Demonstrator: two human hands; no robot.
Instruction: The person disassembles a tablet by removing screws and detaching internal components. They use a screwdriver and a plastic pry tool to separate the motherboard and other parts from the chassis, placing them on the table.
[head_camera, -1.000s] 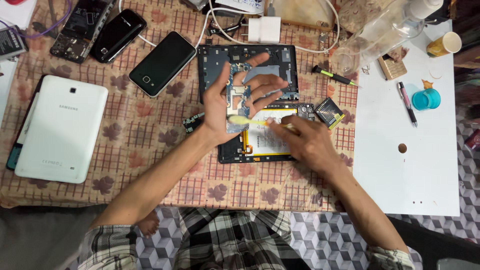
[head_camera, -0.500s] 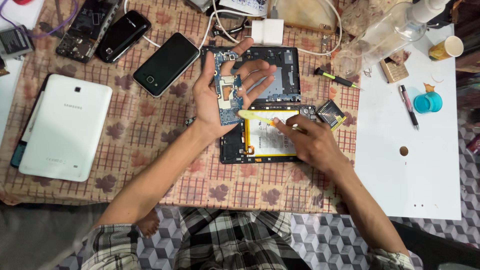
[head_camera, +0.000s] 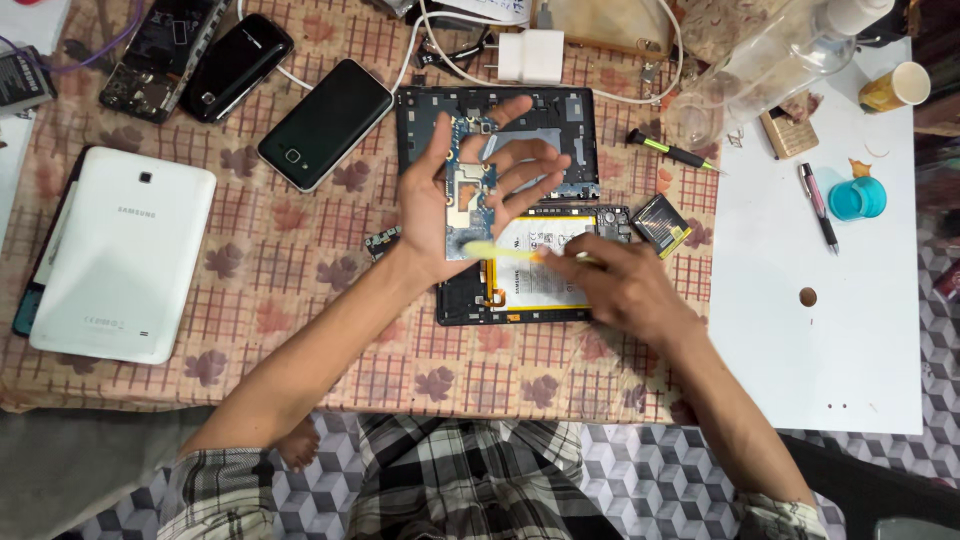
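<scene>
Legs: checked cloth (head_camera: 470, 480) sits at the bottom, closest to the camera, on a floor of grey cube tiles.
Right hand: the right hand (head_camera: 625, 290) is low over the open tablet. Its fingers are pressed together and pinch a thin yellow brush (head_camera: 500, 252). The brush looks blurry. Its tip is at the bottom edge of the blue board.
Left hand: the left hand (head_camera: 450, 200) is turned palm up. Its fingers are spread wide, and the blue circuit board (head_camera: 470, 200) lies flat on the palm and fingers.
Open tablet: the open tablet (head_camera: 575, 110) lies on the cloth under both hands, with its white battery (head_camera: 535, 270) showing.
Table: a brown cloth with a leaf pattern (head_camera: 300, 300) covers it.
Left side: a white tablet (head_camera: 120, 260) lies face down, well apart from the hands.
Right side: a white board (head_camera: 850, 330) holds a pen (head_camera: 818, 205) and a blue cap (head_camera: 857, 198).
Far side: a black phone (head_camera: 325, 123), a white charger (head_camera: 530, 55) and a small screwdriver (head_camera: 670, 150) lie past the hands.
</scene>
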